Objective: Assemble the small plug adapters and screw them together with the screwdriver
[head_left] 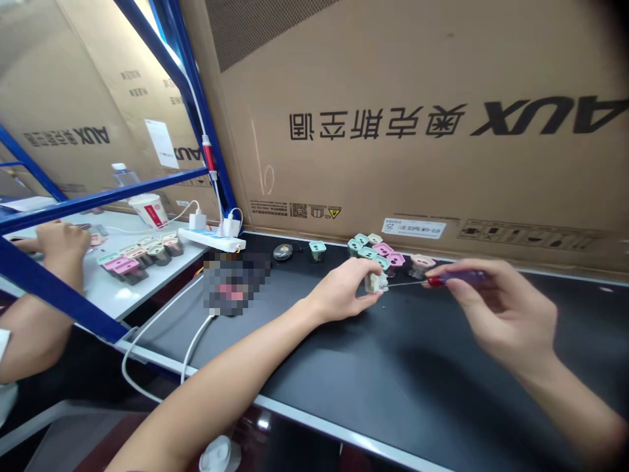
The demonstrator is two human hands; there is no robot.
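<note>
My left hand (346, 292) pinches a small white block (376, 282) while my right hand (506, 314) grips a screwdriver (455, 278), its tip at the block.

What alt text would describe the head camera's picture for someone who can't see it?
A left hand holds a small pale piece over a black worktop while the right hand points a screwdriver at it. Pastel-topped pieces and large cardboard stand behind; another person's hand shows at far left.
</note>
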